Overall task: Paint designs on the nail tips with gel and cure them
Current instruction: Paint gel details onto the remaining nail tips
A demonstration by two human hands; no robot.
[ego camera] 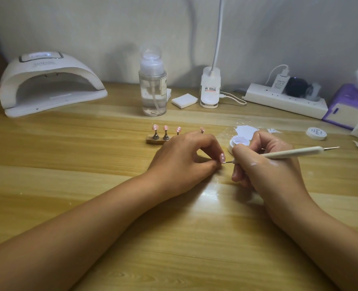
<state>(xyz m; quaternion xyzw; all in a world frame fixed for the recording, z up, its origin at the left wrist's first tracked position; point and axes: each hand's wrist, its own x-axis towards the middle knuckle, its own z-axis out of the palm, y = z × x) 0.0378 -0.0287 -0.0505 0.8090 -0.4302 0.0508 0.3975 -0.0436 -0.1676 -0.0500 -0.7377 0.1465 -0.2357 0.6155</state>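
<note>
The left hand (186,160) rests on the table (90,185) with its fingers curled in, thumb and fingertips pinching the small stand of one pink nail tip (222,158), which stands upright just past the fingertips. The right hand (274,171) is closed round a slim white pen (295,153) in a writing grip. The pen's fine metal point touches the lower edge of the nail tip, and its other end sticks out to the right. White smears show on the back of the right hand.

Just behind the right hand's fingers sits an open gel jar (240,142) with pale lilac-white gel in it. Its lid (316,133) lies well apart to the right. A clear pump bottle (152,87) further back is about half full of clear liquid. A wooden holder (156,140) behind the left hand carries more pink nail tips on little stands.

The curing lamp (48,85) sits at the back left, its mouth facing the person, with bare table between it and the hands. A power strip (285,99) and a tissue box (350,106) crowd the back right edge. The near table, between and under the forearms, lies open.
</note>
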